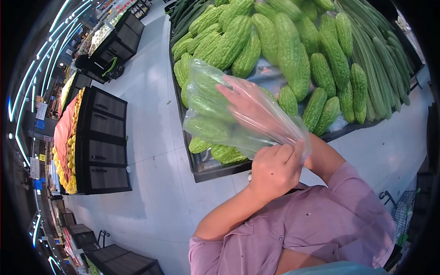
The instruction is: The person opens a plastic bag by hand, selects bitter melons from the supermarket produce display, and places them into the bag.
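A clear plastic produce bag is spread over the left part of a heap of bitter melons. My left hand is closed on the gathered mouth of the bag, by my right wrist. Inside the bag, my right hand reaches toward the upper left with its fingers stretched out, seen through the film. Green bitter melons show through the plastic around it. Whether any of them lies inside the bag I cannot tell.
The black display stand also carries long slender gourds at right and dark green cucumbers at upper left. Across the tiled aisle is a black stand with yellow fruit. A shopping cart stands at right.
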The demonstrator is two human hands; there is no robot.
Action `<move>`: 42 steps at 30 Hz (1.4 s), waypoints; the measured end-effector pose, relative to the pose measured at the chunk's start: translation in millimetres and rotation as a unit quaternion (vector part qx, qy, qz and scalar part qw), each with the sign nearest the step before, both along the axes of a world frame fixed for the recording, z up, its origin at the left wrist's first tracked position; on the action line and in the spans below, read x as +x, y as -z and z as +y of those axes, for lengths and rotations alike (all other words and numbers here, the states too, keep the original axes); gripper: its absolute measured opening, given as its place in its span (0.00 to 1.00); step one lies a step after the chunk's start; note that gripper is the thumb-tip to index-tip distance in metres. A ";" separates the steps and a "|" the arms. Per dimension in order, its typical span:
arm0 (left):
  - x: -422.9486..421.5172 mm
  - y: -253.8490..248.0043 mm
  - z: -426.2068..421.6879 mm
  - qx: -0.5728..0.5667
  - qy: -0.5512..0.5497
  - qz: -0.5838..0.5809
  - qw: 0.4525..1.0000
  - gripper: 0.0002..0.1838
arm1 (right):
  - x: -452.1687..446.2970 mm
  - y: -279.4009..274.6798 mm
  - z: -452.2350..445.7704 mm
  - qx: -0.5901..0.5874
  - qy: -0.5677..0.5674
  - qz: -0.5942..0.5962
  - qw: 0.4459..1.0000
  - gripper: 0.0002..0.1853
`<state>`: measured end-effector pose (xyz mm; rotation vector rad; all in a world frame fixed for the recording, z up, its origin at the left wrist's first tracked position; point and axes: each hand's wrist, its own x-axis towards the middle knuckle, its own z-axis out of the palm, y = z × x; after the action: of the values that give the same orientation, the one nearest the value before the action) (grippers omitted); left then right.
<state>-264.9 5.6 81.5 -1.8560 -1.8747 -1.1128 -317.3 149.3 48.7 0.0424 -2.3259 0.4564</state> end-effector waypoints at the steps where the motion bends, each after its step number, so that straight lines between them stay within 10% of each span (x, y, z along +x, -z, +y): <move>1: 0.9 2.2 -0.2 0.001 0.002 -0.003 1.000 0.28 | -5.6 -2.1 1.5 -0.001 0.000 0.002 1.000 0.28; 16: -20.8 -23.2 7.1 0.047 -0.063 -0.115 0.990 0.12 | -0.1 22.8 6.2 0.088 -0.005 0.080 0.993 0.29; 21: -23.5 -36.7 2.0 0.016 -0.105 -0.166 0.980 0.11 | 85.9 18.8 -1.7 -0.161 -0.149 -0.165 0.962 0.25; 25: -25.8 -40.1 4.7 0.038 -0.156 -0.208 0.965 0.14 | 147.1 30.8 18.7 -0.232 -0.162 -0.123 0.951 0.21; 30: -31.3 -40.7 -0.1 0.029 -0.189 -0.252 0.949 0.15 | 211.4 50.6 78.7 -0.340 0.209 -0.072 0.914 0.21; 33: -31.7 -39.8 2.5 0.042 -0.183 -0.279 0.942 0.16 | 227.8 49.3 125.3 -0.196 0.407 0.044 0.891 0.29; 42: -25.5 -56.4 8.2 0.024 -0.202 -0.278 0.939 0.17 | 201.4 64.3 214.9 0.028 0.547 -0.093 0.832 0.46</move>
<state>-290.4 13.8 137.9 -1.1044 -2.3490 -1.6118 -115.9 364.2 -15.6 -1.2823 -2.1101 -0.2127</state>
